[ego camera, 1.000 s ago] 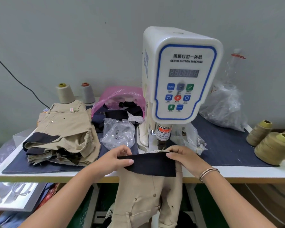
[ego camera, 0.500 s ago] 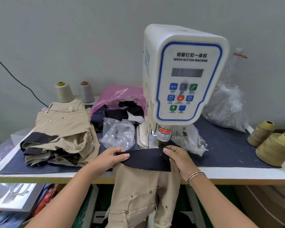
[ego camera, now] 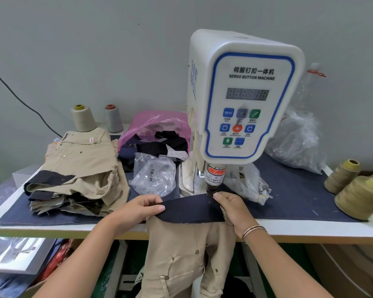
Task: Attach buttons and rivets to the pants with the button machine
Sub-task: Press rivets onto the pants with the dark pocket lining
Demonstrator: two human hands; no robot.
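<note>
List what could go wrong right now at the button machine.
1. The right hand pinches the dark waistband right beside the machine's punch head; if it fires, fingertips could be caught.
2. The red laser dot sits near the band's upper edge, so the button may land off-centre.
3. The khaki pants hang off the table edge; their weight could drag the band out of position.

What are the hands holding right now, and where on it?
Both grip the pants' dark waistband: left hand its left end, right hand its right end.
</note>
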